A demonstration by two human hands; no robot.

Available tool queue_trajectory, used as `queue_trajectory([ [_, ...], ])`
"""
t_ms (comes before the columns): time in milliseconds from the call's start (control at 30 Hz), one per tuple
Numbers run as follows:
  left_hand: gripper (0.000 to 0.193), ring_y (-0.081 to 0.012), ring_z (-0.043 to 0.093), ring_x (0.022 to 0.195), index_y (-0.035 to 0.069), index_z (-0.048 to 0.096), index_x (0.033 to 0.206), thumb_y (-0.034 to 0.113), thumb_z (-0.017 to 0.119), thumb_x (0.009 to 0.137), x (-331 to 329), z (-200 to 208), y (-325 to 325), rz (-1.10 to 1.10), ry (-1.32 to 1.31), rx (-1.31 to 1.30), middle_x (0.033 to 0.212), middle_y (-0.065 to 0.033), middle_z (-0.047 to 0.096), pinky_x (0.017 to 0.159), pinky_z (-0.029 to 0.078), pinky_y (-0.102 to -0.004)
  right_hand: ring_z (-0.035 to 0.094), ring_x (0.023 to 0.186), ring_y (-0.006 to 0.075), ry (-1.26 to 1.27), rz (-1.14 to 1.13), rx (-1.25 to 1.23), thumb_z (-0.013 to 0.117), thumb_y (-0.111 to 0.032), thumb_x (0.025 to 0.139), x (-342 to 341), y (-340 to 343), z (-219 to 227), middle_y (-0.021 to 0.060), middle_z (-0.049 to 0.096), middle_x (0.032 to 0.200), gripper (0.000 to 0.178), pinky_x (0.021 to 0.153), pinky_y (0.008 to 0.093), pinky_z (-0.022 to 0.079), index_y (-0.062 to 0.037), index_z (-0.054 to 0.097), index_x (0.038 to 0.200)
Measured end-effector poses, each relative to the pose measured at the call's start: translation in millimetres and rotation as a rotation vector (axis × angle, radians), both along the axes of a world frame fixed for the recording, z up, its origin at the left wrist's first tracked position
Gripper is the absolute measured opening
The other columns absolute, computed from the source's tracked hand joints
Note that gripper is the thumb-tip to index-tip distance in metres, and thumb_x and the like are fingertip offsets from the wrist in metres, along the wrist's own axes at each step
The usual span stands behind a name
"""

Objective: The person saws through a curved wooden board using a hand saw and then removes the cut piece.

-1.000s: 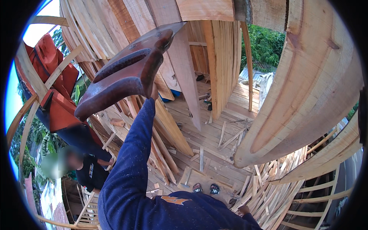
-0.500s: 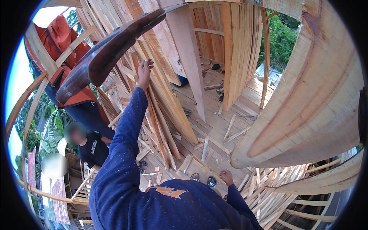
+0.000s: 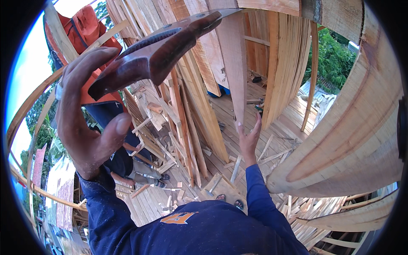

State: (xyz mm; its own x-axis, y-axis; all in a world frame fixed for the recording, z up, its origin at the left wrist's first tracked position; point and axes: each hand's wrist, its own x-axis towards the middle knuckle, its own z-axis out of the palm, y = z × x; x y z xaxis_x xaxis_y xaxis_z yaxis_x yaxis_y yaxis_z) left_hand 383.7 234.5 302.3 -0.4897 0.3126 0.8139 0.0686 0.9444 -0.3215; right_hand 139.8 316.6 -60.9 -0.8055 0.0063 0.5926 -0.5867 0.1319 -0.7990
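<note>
A hand saw shows its dark brown handle (image 3: 148, 57) close in front of me, upper left. Its thin metal blade (image 3: 231, 12) runs up to a curved wooden plank (image 3: 272, 5) along the top edge. My left hand (image 3: 83, 114) is raised beside the rear end of the handle, its fingers curved and its thumb held apart, not closed on it. My right hand (image 3: 250, 138) reaches forward in the middle, fingers spread, holding nothing. Its fingertips overlap the narrow lower end of a hanging board (image 3: 233, 63); I cannot tell whether they touch.
Tall boards (image 3: 199, 97) lean left of centre, and more planks (image 3: 289, 63) stand further back. A broad curved plank (image 3: 340, 131) bulges in from the right. Offcuts (image 3: 180, 195) litter the plank floor (image 3: 146, 206). A person (image 3: 140, 168) stands at lower left, near an orange cloth (image 3: 89, 27).
My left hand has come back from the leaning boards to beside the saw handle. My right hand has risen forward from low by my body, its fingers opening. The view has shifted slightly.
</note>
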Motion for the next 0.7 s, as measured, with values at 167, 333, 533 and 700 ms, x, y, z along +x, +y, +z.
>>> queue_trajectory([
  [167, 0.041, -0.0255, 0.06, 0.083, 0.005, 0.058, 0.107, 0.011, 0.068, 0.068, -13.2, 21.7, 18.7, 0.174, -0.257, -0.105, 0.095, -0.0107, 0.06, 0.072, 0.048, -0.0339, 0.05, 0.103, 0.04, -0.063, 0.012, -0.003, 0.058, -0.027, 0.085, -20.1, -37.0, 34.8, 0.0268, 0.051, 0.112, 0.049, 0.087, 0.0434, 0.04, 0.0043, 0.042, 0.119],
  [333, 0.03, -0.0247, 0.056, 0.066, 0.002, 0.058, 0.102, 0.007, 0.064, 0.072, -20.6, 39.1, 27.4, 0.143, -0.405, -0.117, 0.078, -0.0127, 0.057, 0.061, 0.044, -0.0346, 0.058, 0.085, 0.0416, -0.068, 0.022, 0.112, 0.049, -0.027, 0.09, -8.3, -35.9, 46.2, 0.0254, 0.059, 0.091, 0.031, 0.069, 0.0458, 0.045, 0.0012, 0.05, 0.103],
  [533, 0.028, -0.0269, 0.052, 0.061, 0.001, 0.057, 0.098, 0.012, 0.066, 0.075, -28.0, 51.8, 30.1, 0.202, -0.561, 0.05, 0.071, -0.0123, 0.053, 0.058, 0.043, -0.0346, 0.059, 0.08, 0.0406, -0.026, -0.03, 0.146, 0.049, -0.027, 0.09, -24.4, -35.1, 39.2, 0.023, 0.061, 0.085, 0.027, 0.065, 0.0468, 0.045, -0.0025, 0.051, 0.101],
  [700, 0.023, -0.0225, 0.048, 0.055, -0.001, 0.054, 0.088, 0.013, 0.068, 0.075, -21.5, 46.1, -8.1, 0.08, -0.416, -0.017, 0.064, -0.0105, 0.048, 0.053, 0.038, -0.0335, 0.06, 0.08, 0.0402, -0.061, -0.003, 0.207, 0.049, -0.027, 0.089, -17.9, -34.1, 35.5, 0.0221, 0.062, 0.087, 0.028, 0.064, 0.0471, 0.046, -0.0044, 0.051, 0.106],
])
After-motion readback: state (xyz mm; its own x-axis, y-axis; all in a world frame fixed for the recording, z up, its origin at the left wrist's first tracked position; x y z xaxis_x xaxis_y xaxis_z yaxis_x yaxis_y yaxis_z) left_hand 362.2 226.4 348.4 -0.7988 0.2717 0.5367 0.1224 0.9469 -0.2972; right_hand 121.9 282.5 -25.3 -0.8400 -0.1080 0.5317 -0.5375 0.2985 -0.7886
